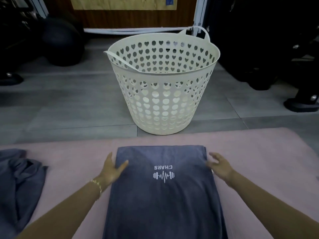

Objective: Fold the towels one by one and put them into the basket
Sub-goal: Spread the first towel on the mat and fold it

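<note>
Head view: left hand and right hand, fingers loose, at towel side edges

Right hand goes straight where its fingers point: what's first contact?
Likely the folded towel, at its right edge near the far corner; the right hand aims forward-left at it. Blur hides any contact.

Head view looks forward and down, close above the mat.

The folded towel lies on the mat, basket behind it, another towel to its left.
</note>
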